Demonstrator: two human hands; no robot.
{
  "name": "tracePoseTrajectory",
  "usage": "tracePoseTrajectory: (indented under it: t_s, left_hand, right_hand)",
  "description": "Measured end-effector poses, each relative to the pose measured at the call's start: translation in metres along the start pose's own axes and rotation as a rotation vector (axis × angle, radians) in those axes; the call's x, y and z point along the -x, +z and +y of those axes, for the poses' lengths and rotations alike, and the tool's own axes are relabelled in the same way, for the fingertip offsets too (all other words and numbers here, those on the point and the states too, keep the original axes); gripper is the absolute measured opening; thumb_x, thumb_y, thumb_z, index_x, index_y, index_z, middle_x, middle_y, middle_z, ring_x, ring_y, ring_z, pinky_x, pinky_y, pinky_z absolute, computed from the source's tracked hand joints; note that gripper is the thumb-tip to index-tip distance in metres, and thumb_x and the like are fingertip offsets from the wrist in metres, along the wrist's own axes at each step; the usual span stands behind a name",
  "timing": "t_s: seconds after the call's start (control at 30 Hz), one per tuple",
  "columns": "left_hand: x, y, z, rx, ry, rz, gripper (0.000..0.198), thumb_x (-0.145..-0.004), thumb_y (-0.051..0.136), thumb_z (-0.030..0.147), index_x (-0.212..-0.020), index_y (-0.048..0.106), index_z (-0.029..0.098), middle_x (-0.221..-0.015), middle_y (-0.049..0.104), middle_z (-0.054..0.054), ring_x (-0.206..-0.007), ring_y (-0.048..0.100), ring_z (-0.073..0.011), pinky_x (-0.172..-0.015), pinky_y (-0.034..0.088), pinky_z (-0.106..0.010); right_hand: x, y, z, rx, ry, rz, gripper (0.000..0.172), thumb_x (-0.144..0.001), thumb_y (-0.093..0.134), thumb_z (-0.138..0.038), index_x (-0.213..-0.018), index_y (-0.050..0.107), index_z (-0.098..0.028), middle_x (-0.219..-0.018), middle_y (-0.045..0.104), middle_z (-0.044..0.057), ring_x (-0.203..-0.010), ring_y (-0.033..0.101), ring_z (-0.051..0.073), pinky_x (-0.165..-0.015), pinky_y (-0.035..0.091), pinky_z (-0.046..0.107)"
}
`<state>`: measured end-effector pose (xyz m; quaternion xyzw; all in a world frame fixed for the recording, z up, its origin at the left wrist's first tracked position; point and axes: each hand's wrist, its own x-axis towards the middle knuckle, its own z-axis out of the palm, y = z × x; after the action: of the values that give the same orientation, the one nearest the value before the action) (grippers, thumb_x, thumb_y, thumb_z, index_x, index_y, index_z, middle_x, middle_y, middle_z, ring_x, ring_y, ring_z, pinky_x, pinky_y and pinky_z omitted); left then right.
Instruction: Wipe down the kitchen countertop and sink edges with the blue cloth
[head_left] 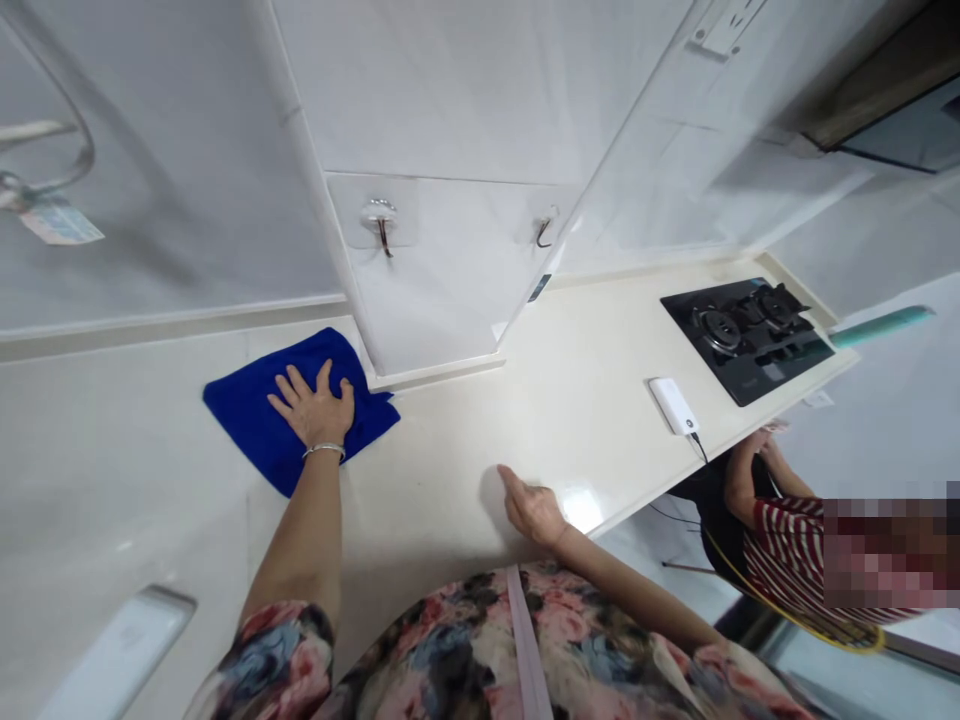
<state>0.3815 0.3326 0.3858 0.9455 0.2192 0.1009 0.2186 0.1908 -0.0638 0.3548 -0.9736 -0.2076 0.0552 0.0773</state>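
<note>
My left hand [313,405] lies flat with its fingers spread on a blue cloth [262,420]. The cloth is spread out on the pale countertop [442,450], against the corner of the white tiled pillar. A thin bracelet [324,451] circles my left wrist. To the right, near the counter's front edge, my right hand [534,510] is mostly curled, its index finger pointing out over the surface. Nothing shows in its fingers. Whether that fingertip touches the counter I cannot tell.
A black gas stove [742,335] is set into the counter at the right, with a white power bank [673,405] and cable before it. Hooks [384,235] stick to the pillar [450,290]. A white object [120,655] lies lower left. A person in a striped shirt [787,545] sits at right.
</note>
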Motion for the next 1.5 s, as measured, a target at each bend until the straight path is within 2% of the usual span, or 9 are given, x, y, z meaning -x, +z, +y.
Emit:
tracePoseTrajectory:
  t_s: [0.1, 0.23, 0.37, 0.57, 0.93, 1.03, 1.2, 1.4, 1.5]
  left_hand:
    - [0.000, -0.001, 0.001, -0.005, -0.006, -0.004, 0.059, -0.101, 0.045, 0.049, -0.155, 0.053, 0.027, -0.176, 0.017, -0.013, -0.163, 0.007, -0.0391, -0.129, 0.003, -0.067]
    - [0.000, -0.001, 0.001, -0.022, -0.002, -0.024, 0.060, -0.101, 0.043, 0.051, -0.156, 0.052, 0.027, -0.176, 0.016, -0.013, -0.163, 0.007, -0.0385, -0.130, 0.002, -0.066]
    - [-0.002, 0.003, -0.002, -0.058, -0.007, -0.007, 0.062, -0.102, 0.040, 0.053, -0.156, 0.052, 0.026, -0.176, 0.018, -0.015, -0.163, 0.007, -0.0385, -0.129, 0.004, -0.066]
    - [-0.006, 0.007, -0.005, -0.102, 0.024, -0.001, 0.060, -0.101, 0.042, 0.049, -0.157, 0.052, 0.027, -0.175, 0.021, -0.016, -0.162, 0.011, -0.0415, -0.127, 0.010, -0.071]
    - [0.023, -0.008, -0.042, -0.101, 0.355, -0.163, 0.057, -0.101, 0.049, 0.046, -0.157, 0.051, 0.037, -0.175, 0.024, -0.005, -0.163, 0.011, -0.0374, -0.130, 0.010, -0.063]
    - [0.023, -0.006, -0.045, -0.093, 0.346, -0.140, 0.054, -0.103, 0.046, 0.048, -0.156, 0.052, 0.039, -0.175, 0.025, -0.003, -0.163, 0.013, -0.0362, -0.131, 0.010, -0.062]
    - [-0.015, 0.004, -0.035, -0.077, 0.310, -0.099, 0.052, -0.104, 0.044, 0.048, -0.155, 0.054, 0.040, -0.174, 0.027, -0.003, -0.163, 0.015, -0.0351, -0.131, 0.012, -0.061]
    - [-0.076, 0.016, -0.031, -0.065, 0.499, -0.158, 0.050, -0.102, 0.047, 0.047, -0.149, 0.061, 0.036, -0.170, 0.038, -0.004, -0.160, 0.024, -0.0308, -0.132, 0.012, -0.055]
    - [-0.095, 0.022, -0.023, -0.058, 0.468, -0.102, 0.048, -0.102, 0.047, 0.046, -0.146, 0.064, 0.036, -0.164, 0.046, -0.004, -0.155, 0.032, -0.0301, -0.131, 0.015, -0.053]
  right_hand:
    - [0.005, -0.015, 0.030, -0.053, -0.037, 0.207, 0.042, -0.102, 0.039, -0.018, -0.138, 0.061, -0.016, -0.112, 0.075, 0.012, -0.097, 0.070, 0.021, -0.092, 0.059, 0.033]
    - [-0.039, -0.020, 0.049, -0.055, 0.127, 0.417, 0.049, -0.104, 0.042, -0.026, -0.147, 0.052, -0.005, -0.138, 0.063, 0.022, -0.139, 0.052, 0.030, -0.114, 0.051, 0.047]
    - [-0.086, 0.001, 0.016, -0.051, 0.164, 0.385, 0.056, -0.098, 0.041, -0.018, -0.151, 0.047, -0.004, -0.151, 0.052, 0.024, -0.148, 0.043, 0.033, -0.122, 0.039, 0.061]
    - [-0.095, 0.026, -0.045, -0.222, -0.307, 0.350, 0.068, -0.088, 0.043, -0.009, -0.156, 0.046, -0.014, -0.160, 0.045, 0.015, -0.156, 0.032, 0.026, -0.126, 0.040, 0.053]
    - [-0.080, 0.012, -0.028, -0.165, -0.428, 0.347, 0.071, -0.099, 0.037, -0.005, -0.167, 0.026, -0.021, -0.164, 0.040, 0.011, -0.156, 0.032, 0.025, -0.124, 0.043, 0.055]
    - [-0.073, 0.010, -0.026, -0.172, -0.416, 0.356, 0.074, -0.098, 0.037, -0.003, -0.168, 0.023, -0.023, -0.163, 0.041, 0.011, -0.155, 0.034, 0.025, -0.123, 0.045, 0.056]
    - [-0.072, 0.011, -0.028, -0.196, -0.376, 0.352, 0.076, -0.096, 0.039, -0.004, -0.167, 0.025, -0.026, -0.162, 0.043, 0.011, -0.152, 0.041, 0.028, -0.120, 0.047, 0.060]
    - [-0.070, 0.010, -0.026, -0.215, -0.357, 0.318, 0.076, -0.095, 0.042, -0.008, -0.167, 0.028, -0.028, -0.161, 0.044, 0.009, -0.150, 0.043, 0.030, -0.117, 0.050, 0.061]
    - [-0.070, 0.009, -0.025, -0.215, -0.348, 0.305, 0.076, -0.095, 0.043, -0.009, -0.167, 0.028, -0.029, -0.161, 0.044, 0.009, -0.149, 0.043, 0.031, -0.116, 0.051, 0.061]
